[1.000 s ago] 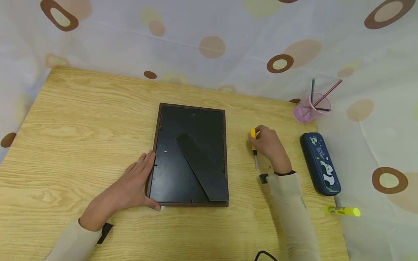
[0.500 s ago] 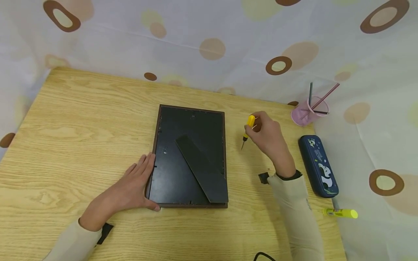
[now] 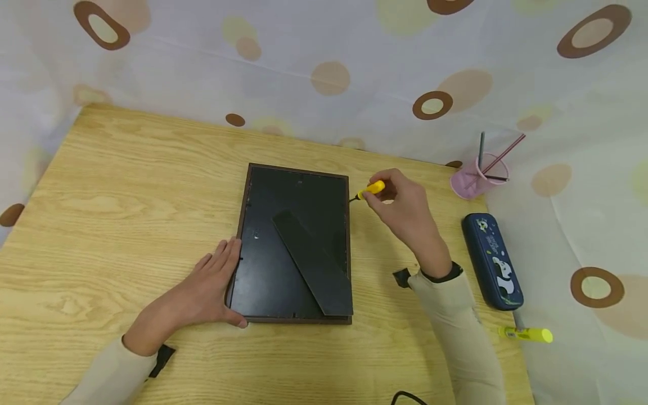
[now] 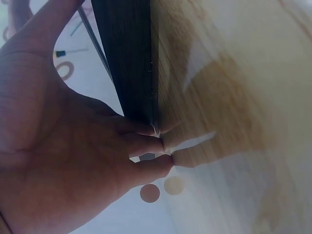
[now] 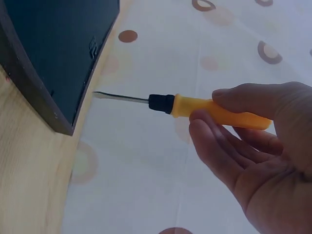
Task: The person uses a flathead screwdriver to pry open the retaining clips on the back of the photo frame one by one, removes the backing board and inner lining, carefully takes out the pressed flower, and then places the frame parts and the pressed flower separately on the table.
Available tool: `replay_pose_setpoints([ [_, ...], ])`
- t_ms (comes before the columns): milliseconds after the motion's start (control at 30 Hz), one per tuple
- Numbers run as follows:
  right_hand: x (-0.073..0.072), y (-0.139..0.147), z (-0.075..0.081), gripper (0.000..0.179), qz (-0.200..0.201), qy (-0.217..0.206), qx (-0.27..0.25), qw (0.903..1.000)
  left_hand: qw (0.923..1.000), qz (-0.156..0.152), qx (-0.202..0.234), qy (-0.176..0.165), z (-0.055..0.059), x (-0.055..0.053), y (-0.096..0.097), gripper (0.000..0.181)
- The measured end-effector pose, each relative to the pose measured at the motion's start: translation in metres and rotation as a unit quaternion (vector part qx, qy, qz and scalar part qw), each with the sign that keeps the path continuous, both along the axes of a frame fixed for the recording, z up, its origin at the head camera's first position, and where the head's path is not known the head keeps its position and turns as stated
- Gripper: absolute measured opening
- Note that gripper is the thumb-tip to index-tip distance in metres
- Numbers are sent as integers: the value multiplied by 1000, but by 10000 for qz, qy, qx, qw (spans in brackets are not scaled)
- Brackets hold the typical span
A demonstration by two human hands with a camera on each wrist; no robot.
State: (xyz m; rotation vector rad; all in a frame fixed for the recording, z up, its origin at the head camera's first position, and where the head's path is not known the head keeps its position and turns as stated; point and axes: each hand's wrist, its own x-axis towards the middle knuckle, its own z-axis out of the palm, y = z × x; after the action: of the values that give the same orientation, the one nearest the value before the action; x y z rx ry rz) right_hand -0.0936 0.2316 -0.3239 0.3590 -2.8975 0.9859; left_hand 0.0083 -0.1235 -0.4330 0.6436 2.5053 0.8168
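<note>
A dark picture frame lies back side up on the wooden table, its stand leg slanting down to the lower right corner. My left hand rests along the frame's left edge, fingers straight and thumb at the lower left corner. In the left wrist view, the fingertips touch the tabletop beside the frame's side. My right hand pinches the yellow handle of a flathead screwdriver between thumb and fingers. Its blade points left, the tip right at the frame's upper right edge in the head view.
A pink pencil cup with several pencils stands at the back right. Before it lie a navy pencil case with pandas and a yellow highlighter. A black cable shows at the front edge. Patterned cloth hangs behind and at right.
My right hand has lifted the screwdriver from the table, moved left and up, and turned its blade from pointing toward me to pointing at the frame. The left hand has stayed put.
</note>
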Motion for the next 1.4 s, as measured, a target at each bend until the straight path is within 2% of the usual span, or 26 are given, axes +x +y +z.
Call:
replay_pose_setpoints([
  [300, -5, -20, -17, 28, 453, -64, 29, 9989, 10000, -7, 12, 7, -2, 0, 0, 148],
  [467, -7, -31, -29, 28, 855, 57, 292, 9959, 10000, -9, 33, 45, -2, 1, 0, 148],
  [633, -10, -39, -36, 28, 1352, 180, 691, 9882, 9999, -19, 52, 96, -1, 2, 0, 148],
  [700, -13, -41, -40, 28, 1616, 356, 843, 9826, 9999, -15, 70, 87, 0, 2, -1, 148],
  [767, -15, -42, -44, 28, 1930, 729, 1031, 9730, 9999, -23, 68, 90, 1, 2, -1, 148],
  [933, -21, -43, -56, 30, 2593, 2073, 1367, 9333, 10000, -29, 75, 55, 2, 2, -1, 146],
  [967, -22, -43, -57, 31, 2662, 2245, 1368, 9274, 10000, -26, 76, 44, 2, 2, -1, 146],
  [1033, -23, -45, -60, 31, 2714, 2436, 1326, 9216, 10000, -10, 87, 5, 3, 3, -2, 146],
  [1100, -23, -47, -62, 31, 2614, 2491, 1251, 9241, 10000, 10, 98, -16, 3, 3, -2, 146],
  [1300, -23, -53, -70, 34, 1805, 2194, 917, 9544, 9999, 72, 81, -45, 4, 4, -3, 146],
  [1400, -23, -55, -73, 33, 1477, 2094, 788, 9634, 9999, 77, 73, -26, 4, 5, -3, 146],
])
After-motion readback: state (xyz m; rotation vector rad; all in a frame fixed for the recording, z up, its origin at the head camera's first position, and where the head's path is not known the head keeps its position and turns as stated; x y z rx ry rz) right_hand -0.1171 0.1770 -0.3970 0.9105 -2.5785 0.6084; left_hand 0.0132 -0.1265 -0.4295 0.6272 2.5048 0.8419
